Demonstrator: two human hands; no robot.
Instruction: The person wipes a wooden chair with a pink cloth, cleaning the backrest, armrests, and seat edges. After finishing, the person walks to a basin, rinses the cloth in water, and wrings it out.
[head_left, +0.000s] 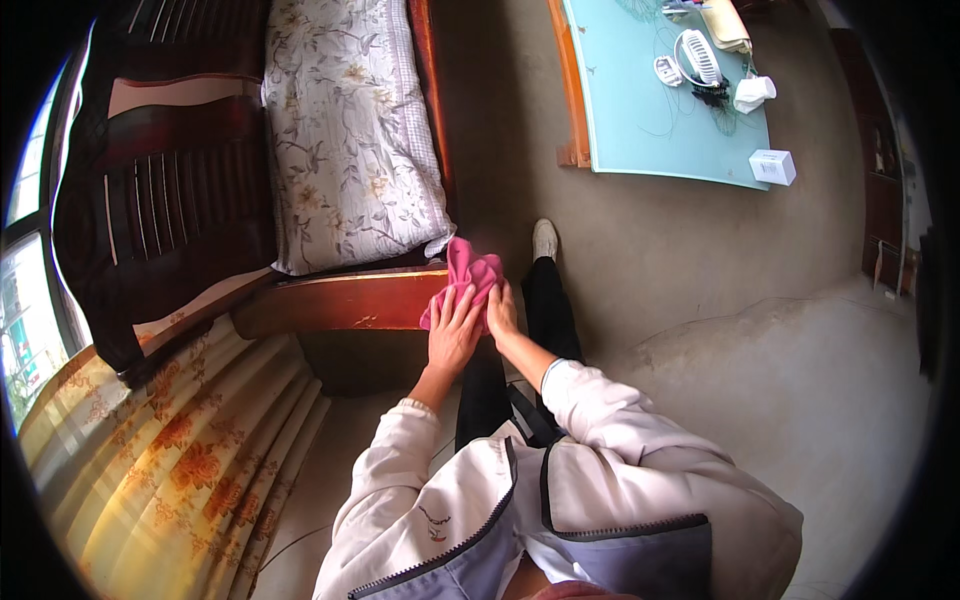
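A crumpled pink cloth (474, 264) lies at the front corner of the varnished wooden armrest (352, 301) of a dark wooden settee (187, 195). My left hand (453, 330) lies on the near side of the cloth, its fingers spread over it and pressing it against the wood. At the cloth's right edge is my right hand (502, 313), its fingers bent around the side of the fabric. The undersides of both hands are hidden, as is the wood beneath the cloth.
A floral seat pad (345, 142) covers the settee. Patterned curtains (195, 465) hang at lower left beside a window (34, 315). A glass-topped table (637, 120) at upper right bears a white fan (697, 58), a white box (772, 166) and tangled wire. My shoe (545, 238) stands on the concrete floor.
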